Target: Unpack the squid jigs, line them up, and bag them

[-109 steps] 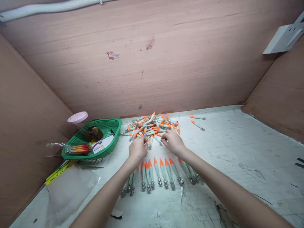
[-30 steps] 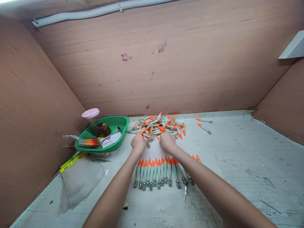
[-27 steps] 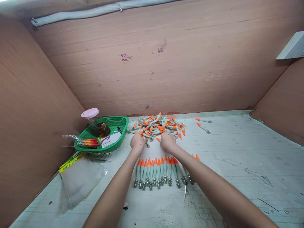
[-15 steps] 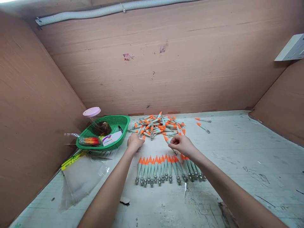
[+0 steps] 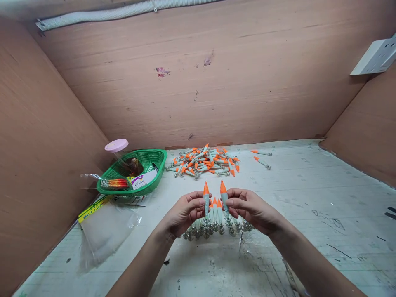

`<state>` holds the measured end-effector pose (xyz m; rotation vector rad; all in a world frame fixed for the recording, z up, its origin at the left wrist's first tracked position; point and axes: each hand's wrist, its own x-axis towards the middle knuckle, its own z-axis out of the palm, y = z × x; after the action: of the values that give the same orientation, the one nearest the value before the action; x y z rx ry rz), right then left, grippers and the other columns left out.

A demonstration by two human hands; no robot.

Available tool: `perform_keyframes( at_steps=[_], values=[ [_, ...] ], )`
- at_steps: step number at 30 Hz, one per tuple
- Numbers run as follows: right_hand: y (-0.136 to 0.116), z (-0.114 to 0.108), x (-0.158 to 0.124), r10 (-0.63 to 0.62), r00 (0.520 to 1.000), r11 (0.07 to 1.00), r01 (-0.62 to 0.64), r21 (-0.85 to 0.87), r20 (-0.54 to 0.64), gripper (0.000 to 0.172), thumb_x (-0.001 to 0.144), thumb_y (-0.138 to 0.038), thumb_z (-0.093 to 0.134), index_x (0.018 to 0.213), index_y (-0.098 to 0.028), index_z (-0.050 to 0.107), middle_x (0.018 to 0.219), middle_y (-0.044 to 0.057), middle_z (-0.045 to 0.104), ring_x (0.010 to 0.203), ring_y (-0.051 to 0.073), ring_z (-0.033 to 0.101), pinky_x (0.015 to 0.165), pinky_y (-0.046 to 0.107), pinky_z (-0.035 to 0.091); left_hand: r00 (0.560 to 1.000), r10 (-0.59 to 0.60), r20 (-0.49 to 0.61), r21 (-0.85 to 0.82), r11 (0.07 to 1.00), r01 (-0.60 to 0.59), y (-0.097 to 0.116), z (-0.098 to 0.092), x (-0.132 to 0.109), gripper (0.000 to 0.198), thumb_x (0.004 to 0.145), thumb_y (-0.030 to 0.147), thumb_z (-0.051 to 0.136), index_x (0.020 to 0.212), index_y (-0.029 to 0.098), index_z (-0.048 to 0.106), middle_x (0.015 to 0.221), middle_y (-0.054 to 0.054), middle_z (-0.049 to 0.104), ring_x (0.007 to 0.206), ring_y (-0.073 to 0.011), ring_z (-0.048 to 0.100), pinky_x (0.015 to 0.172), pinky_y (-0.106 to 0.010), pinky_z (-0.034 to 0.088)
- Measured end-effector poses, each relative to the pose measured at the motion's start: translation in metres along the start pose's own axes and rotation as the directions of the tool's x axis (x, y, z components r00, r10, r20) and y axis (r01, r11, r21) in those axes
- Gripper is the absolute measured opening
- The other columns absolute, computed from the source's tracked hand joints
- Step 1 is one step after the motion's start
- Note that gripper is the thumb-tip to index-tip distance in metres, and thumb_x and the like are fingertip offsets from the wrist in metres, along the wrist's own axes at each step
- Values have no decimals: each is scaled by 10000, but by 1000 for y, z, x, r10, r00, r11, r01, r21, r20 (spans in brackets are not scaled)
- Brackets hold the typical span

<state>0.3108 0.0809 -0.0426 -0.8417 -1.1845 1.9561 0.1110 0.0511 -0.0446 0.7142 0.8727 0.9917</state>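
Note:
Pinched between the thumb and fingers of my left hand [image 5: 189, 210] is a squid jig [image 5: 206, 201], orange at the tip and pale green below, held upright. My right hand [image 5: 247, 206] grips a matching squid jig [image 5: 224, 196], its hook crown pointing down. The two jigs stand side by side, a small gap apart. Behind and beneath my hands lies a row of squid jigs [image 5: 215, 214], tips pointing away and hooks toward me; my hands cover much of it. Farther back sits a loose pile of the same jigs [image 5: 204, 161].
Two single jigs [image 5: 262, 161] lie right of the pile. At left a green basket [image 5: 162, 169] holds a lidded cup [image 5: 120, 152], packaged red-yellow jigs [image 5: 114, 183] and a card. A clear plastic bag [image 5: 107, 231] lies before it. Wooden panels [image 5: 198, 82] enclose the table [image 5: 303, 198].
Both hands have come back from the pile's near edge toward me, each lifting a squid jig upright above the row. The view has shifted slightly.

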Motion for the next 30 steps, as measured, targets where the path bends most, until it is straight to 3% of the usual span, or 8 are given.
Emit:
perform_keyframes(
  at_steps=[11, 14, 16, 19, 21, 23, 27, 30],
  values=[
    [0, 1, -12, 96, 991, 985, -108, 134, 90, 369, 567, -323, 824, 858, -131, 705, 731, 42, 643, 632, 99, 543, 596, 216, 402, 996, 10, 87, -3, 1000, -9, -10, 15, -4, 348, 630, 272, 791, 913, 114, 665, 841, -82, 682, 730, -131, 629, 723, -239, 493],
    [-6, -14, -20, 45, 999, 998, -45, 53, 6, 362, 560, -346, 809, 840, -145, 695, 729, 33, 635, 603, 94, 524, 563, 216, 393, 1000, 3, 0, 152, 988, -3, 3, 3, -13, 392, 598, 330, 794, 913, 137, 663, 869, -61, 669, 728, -122, 603, 704, -232, 474],
    [-10, -39, -27, -29, 988, 987, 4, -160, -150, 340, 564, -351, 785, 819, -150, 682, 687, 14, 613, 551, 87, 485, 524, 217, 377, 987, 46, -156, 358, 934, 13, 16, -21, -22, 423, 556, 365, 793, 897, 151, 661, 844, -36, 656, 703, -116, 580, 632, -211, 447],
    [-8, -88, -36, -95, 889, 789, -207, -579, -448, 221, 597, -296, 708, 751, -153, 640, 573, -20, 563, 477, 91, 449, 462, 220, 343, 882, 147, -448, 604, 777, 177, 26, -67, -34, 476, 449, 375, 777, 847, 159, 630, 640, 27, 589, 573, -123, 537, 532, -229, 412],
    [0, -112, -36, -119, 825, 639, -362, -679, -552, 121, 601, -225, 663, 681, -155, 606, 512, -30, 538, 450, 98, 453, 442, 219, 328, 805, 150, -574, 622, 719, 309, 20, -91, -36, 478, 389, 404, 743, 775, 170, 585, 517, 63, 521, 451, -119, 468, 434, -229, 332],
    [12, -121, -33, -130, 810, 576, -408, -709, -572, 68, 602, -164, 635, 652, -153, 590, 494, -31, 537, 450, 102, 470, 448, 217, 333, 803, 123, -583, 613, 716, 335, 8, -102, -33, 470, 381, 436, 714, 741, 179, 557, 478, 72, 494, 428, -121, 456, 423, -230, 315],
    [27, -109, -25, -162, 829, 492, -402, -772, -535, 33, 643, -157, 627, 645, -157, 595, 528, -14, 587, 501, 121, 527, 485, 220, 356, 848, 124, -516, 646, 707, 289, -10, -99, -25, 459, 414, 499, 682, 733, 198, 546, 484, 70, 484, 446, -148, 499, 457, -250, 345],
    [19, -107, -22, -199, 849, 408, -382, -829, -490, 139, 747, -280, 605, 668, -166, 619, 604, 10, 647, 566, 143, 579, 520, 230, 384, 838, 268, -475, 811, 503, 298, -2, -90, -18, 360, 524, 497, 658, 718, 205, 579, 565, 12, 575, 537, -204, 573, 520, -286, 375]
  ],
)
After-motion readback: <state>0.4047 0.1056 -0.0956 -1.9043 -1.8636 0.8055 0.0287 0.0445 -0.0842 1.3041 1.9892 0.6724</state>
